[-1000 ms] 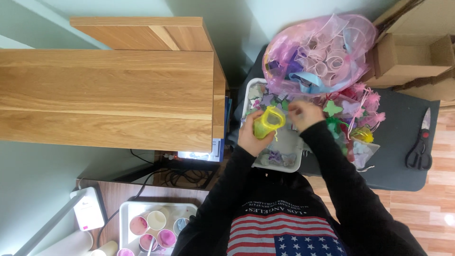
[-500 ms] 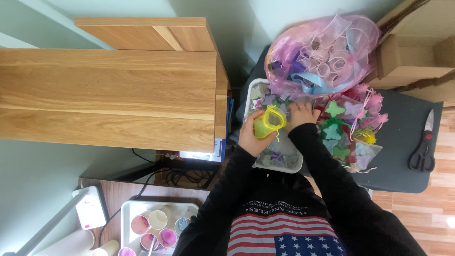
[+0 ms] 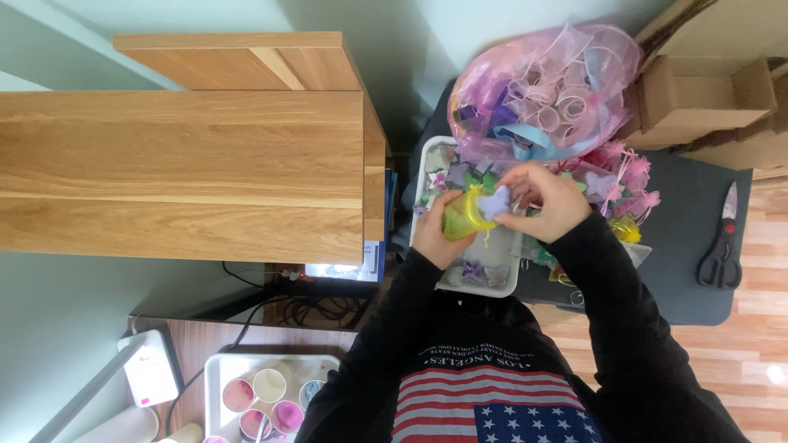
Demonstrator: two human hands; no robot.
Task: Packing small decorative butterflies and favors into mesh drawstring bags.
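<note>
Just left of frame centre, the left hand [image 3: 433,234] is gripping a yellow-green pouch [image 3: 462,216] above the white tray [image 3: 502,283]. Touching its right side, a lilac butterfly piece [image 3: 493,202] is being pinched by the right hand [image 3: 548,202], which is closing in from the right.

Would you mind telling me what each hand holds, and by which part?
The left hand wraps the yellow mesh pouch around its body; the right hand pinches a small lilac piece at its edge.
</note>
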